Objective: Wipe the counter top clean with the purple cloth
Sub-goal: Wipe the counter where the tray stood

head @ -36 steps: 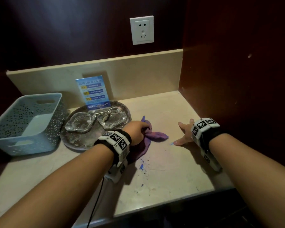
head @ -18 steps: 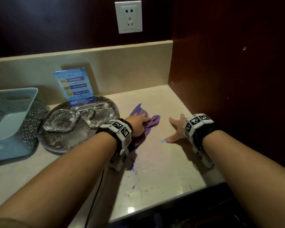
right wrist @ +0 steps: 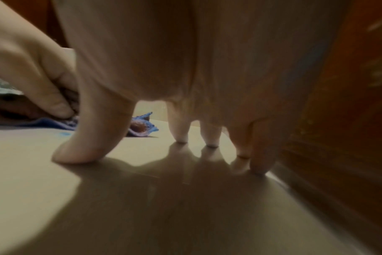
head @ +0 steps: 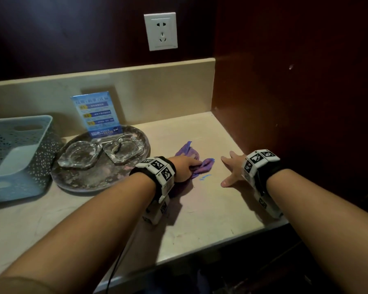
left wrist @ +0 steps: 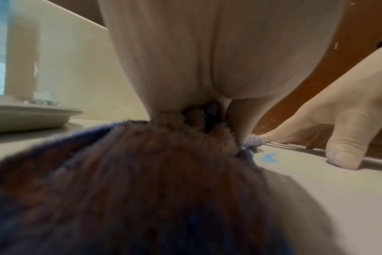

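Note:
The purple cloth (head: 197, 164) lies bunched on the beige counter top (head: 210, 209), right of the round tray. My left hand (head: 185, 167) grips it, fingers curled into the fabric (left wrist: 164, 155). A small blue smear (head: 204, 177) marks the counter just beside the cloth (right wrist: 142, 128). My right hand (head: 232, 169) is spread on the counter to the right of the smear. Its thumb and fingertips (right wrist: 181, 136) press the surface and hold nothing.
A round mottled tray (head: 89, 179) carries two glass ashtrays (head: 79, 154) and a blue sign card (head: 96, 115). A pale blue perforated basket (head: 15, 158) stands at the left. A dark wall (head: 295, 124) borders the right; the counter's front edge (head: 200, 253) is near.
My left hand has pushed the cloth rightward over the counter, and the blue streaks near the front have gone. The right hand stays planted in place.

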`<state>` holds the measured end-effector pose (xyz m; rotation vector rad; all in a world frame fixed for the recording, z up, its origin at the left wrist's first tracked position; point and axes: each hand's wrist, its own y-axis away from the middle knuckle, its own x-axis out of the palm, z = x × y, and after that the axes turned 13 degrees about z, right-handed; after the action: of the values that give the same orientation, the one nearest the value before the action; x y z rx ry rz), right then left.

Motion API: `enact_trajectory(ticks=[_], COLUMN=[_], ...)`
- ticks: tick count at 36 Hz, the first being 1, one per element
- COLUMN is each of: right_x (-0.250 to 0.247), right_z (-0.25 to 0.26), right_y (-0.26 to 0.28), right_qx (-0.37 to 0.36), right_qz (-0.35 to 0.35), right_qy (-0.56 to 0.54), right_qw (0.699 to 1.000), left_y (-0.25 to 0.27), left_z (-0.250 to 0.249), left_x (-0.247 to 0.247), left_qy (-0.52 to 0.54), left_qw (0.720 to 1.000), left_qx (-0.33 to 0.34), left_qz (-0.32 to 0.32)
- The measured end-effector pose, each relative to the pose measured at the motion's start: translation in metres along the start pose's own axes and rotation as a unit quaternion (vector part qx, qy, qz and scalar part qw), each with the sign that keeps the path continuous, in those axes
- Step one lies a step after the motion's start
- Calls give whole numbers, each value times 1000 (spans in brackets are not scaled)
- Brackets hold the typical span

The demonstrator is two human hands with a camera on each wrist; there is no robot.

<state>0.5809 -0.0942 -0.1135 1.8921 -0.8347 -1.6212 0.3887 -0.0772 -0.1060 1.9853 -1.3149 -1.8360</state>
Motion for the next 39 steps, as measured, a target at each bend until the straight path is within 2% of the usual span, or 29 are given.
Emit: enact_trajectory(ticks=[13, 26, 31, 39], right_x=[40, 71, 85, 95], right_z=[-14, -16, -16, -11], right_y=[34, 63, 73, 86], right_qx=[-38, -48, -48, -41], right_qz=[-42, -65, -84, -42], right_qy=[29, 37, 29, -3], right_qw=[998, 996, 995, 998], left_y=[16, 54, 61, 72], left_z=[-53, -79, -80, -80], left_x=[30, 78, 91, 111], left_qy=[21, 37, 27, 27], left_qw=[1000, 999, 999, 993], left_qx=[1, 2, 20, 76], left_qz=[-15, -14, -31, -85])
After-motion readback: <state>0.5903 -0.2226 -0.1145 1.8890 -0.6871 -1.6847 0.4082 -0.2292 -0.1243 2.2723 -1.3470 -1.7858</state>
